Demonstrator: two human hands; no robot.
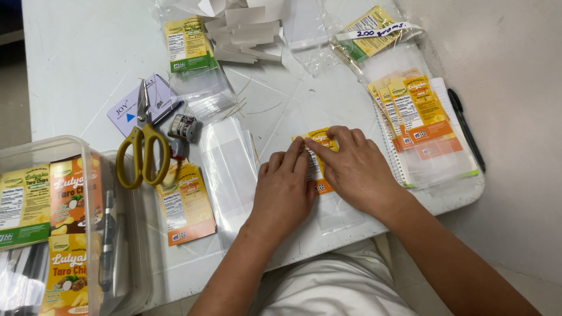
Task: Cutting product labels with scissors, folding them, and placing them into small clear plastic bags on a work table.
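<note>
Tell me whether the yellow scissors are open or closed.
Closed. The scissors lie flat on the table, blades together in one point, yellow handle loops touching.

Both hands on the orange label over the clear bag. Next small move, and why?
Probably press and smooth the orange label flat onto the clear bag. Both the left hand and right hand have fingertips on it, covering most of it, with the bag lying flat on the table beneath. Whether it is already stuck down cannot be told.

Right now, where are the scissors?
The yellow-handled scissors lie left of both hands, on a white card beside the clear plastic bin.
</note>
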